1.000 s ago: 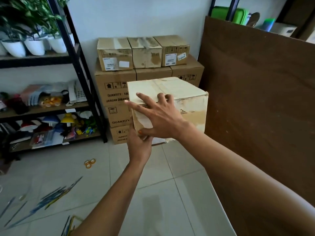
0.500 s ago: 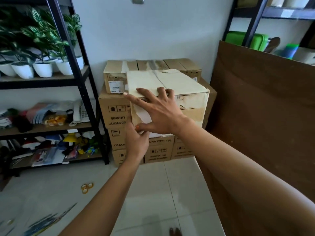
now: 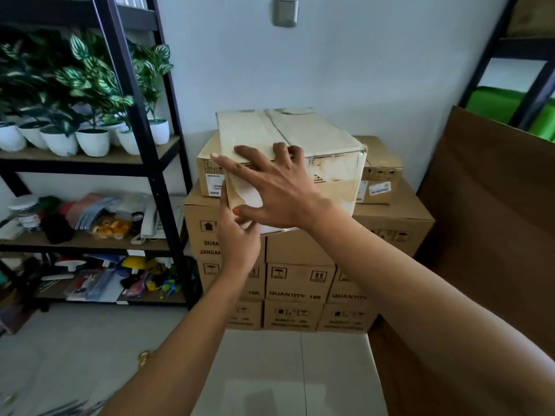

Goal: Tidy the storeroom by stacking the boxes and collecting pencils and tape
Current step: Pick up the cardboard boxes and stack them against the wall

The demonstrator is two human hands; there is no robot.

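Black shelving (image 3: 156, 163) against pale wall (image 3: 375, 55), tiled floor (image 3: 90, 349).

Two bare arms, seen from the head camera

Both forearms are uncovered up to the frame edge, with no sleeve in view. The right hand (image 3: 279, 187) has a thumbnail painted orange (the only marking I can see). The left hand (image 3: 237, 238) shows no ring; near its forearm a small golden thing is blurred, cannot tell what.
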